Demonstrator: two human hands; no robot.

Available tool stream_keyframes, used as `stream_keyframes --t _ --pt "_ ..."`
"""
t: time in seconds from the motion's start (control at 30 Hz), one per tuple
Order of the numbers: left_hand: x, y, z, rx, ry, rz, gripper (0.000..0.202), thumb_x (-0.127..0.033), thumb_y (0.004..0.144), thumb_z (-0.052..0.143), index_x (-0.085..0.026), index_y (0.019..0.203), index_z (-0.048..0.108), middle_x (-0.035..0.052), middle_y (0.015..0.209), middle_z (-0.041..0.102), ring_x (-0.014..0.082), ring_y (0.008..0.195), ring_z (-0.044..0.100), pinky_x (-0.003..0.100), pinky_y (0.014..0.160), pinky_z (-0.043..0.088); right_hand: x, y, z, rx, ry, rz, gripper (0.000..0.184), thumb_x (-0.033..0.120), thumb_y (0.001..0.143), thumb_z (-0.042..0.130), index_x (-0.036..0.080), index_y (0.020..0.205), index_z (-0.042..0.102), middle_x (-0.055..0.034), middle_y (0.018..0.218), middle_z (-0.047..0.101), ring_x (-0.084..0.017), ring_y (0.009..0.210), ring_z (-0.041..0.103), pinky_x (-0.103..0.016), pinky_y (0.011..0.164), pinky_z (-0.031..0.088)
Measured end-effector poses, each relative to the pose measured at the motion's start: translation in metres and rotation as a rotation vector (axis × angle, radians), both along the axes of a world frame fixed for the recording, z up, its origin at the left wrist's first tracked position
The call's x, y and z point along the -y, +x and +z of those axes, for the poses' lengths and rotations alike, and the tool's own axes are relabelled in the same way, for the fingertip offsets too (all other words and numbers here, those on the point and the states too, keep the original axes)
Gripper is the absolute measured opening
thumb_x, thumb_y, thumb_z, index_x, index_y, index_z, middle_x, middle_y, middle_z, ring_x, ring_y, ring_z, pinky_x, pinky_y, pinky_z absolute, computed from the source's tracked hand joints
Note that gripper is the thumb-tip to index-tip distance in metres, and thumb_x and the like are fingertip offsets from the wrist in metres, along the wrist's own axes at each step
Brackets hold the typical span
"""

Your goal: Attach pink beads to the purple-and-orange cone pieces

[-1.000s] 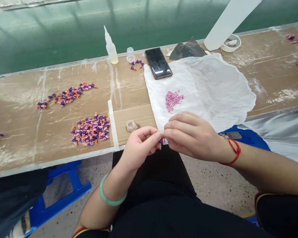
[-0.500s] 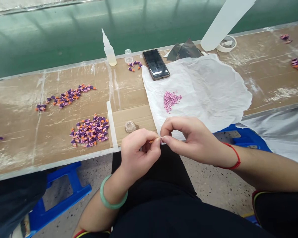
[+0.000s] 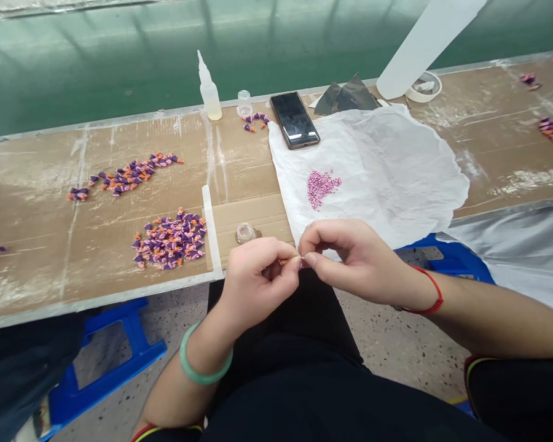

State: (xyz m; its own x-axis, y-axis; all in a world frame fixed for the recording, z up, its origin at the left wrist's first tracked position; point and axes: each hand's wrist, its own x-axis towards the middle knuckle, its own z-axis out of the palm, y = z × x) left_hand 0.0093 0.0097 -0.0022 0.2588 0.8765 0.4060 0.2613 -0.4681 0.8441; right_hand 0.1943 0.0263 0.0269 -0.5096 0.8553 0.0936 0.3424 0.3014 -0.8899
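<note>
My left hand [image 3: 259, 281] pinches a small figure piece [image 3: 283, 261], whose orange part shows between thumb and forefinger. Fingertips cover most of it. My right hand [image 3: 356, 263] meets it from the other side, thumb and forefinger pressed together at the piece's end; whatever tiny thing they grip is hidden. Both hands are over my lap at the table's front edge. Just beyond the left one is a small clear round pot [image 3: 245, 232]. Tiny pink bits [image 3: 321, 188] lie heaped on a white sheet [image 3: 387, 159] beyond the right hand.
Purple, orange and pink pieces form a near pile [image 3: 169, 240] and a farther row [image 3: 129, 176] on the left. Along the back stand a dropper bottle [image 3: 209, 92], a clear cup [image 3: 244, 103], a phone [image 3: 295, 120] and a tape roll [image 3: 424, 87]. A blue stool [image 3: 115, 356] is below.
The view has shifted slightly. Both hands remain together at the fingertips, with only a very small shift of the fingers around the piece.
</note>
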Motion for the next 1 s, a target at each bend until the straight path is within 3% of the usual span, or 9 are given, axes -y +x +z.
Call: stream_keyframes --t 0.23,0.43,0.57,0.73,1.0 --pt "-0.002 -0.004 -0.001 0.006 -0.038 0.012 0.018 -0.015 0.084 0.061 -0.018 0.067 0.062 -0.0024 0.053 0.056 0.0092 0.048 0.045 0.023 0.05 0.038 0.001 -0.009 -0.004 -0.04 -0.055 -0.057 0.009 0.013 0.079 0.056 0.018 0.072 0.058 0.001 0.065 0.063 -0.01 0.059 0.057 -0.022 0.055 0.049" --pt "0.005 -0.015 -0.003 0.177 -0.274 0.04 0.013 -0.023 0.09 0.062 -0.018 0.079 0.068 0.0032 0.069 0.069 0.0125 0.056 0.058 0.024 0.053 0.046 -0.002 -0.013 -0.005 -0.071 -0.063 -0.014 0.008 0.013 0.081 0.055 0.018 0.075 0.056 0.0013 0.064 0.061 -0.01 0.056 0.055 -0.021 0.052 0.046" --pt "0.011 -0.031 -0.011 0.304 -0.389 0.121 0.012 -0.028 0.09 0.068 -0.018 0.083 0.069 0.002 0.067 0.068 0.0103 0.051 0.056 0.021 0.049 0.045 -0.018 -0.013 -0.005 0.045 0.088 0.116 0.013 0.01 0.083 0.054 0.019 0.074 0.053 0.0024 0.066 0.059 -0.009 0.057 0.053 -0.02 0.055 0.044" --pt "0.014 -0.044 -0.025 0.277 -0.488 0.148 0.012 -0.027 0.08 0.077 -0.016 0.078 0.071 0.0022 0.065 0.068 0.0092 0.048 0.054 0.019 0.045 0.044 -0.055 -0.025 -0.011 0.299 0.381 0.288 0.014 0.012 0.08 0.052 0.02 0.071 0.046 0.0035 0.062 0.051 -0.01 0.057 0.044 -0.022 0.055 0.034" --pt "0.011 -0.047 -0.039 0.145 -0.435 0.195 0.008 -0.022 0.08 0.07 -0.016 0.073 0.071 0.0024 0.063 0.068 0.0111 0.053 0.059 0.019 0.05 0.047 -0.087 -0.059 -0.012 0.669 0.494 0.483 0.024 0.011 0.077 0.051 0.022 0.064 0.034 0.0038 0.058 0.038 -0.011 0.054 0.03 -0.026 0.054 0.024"
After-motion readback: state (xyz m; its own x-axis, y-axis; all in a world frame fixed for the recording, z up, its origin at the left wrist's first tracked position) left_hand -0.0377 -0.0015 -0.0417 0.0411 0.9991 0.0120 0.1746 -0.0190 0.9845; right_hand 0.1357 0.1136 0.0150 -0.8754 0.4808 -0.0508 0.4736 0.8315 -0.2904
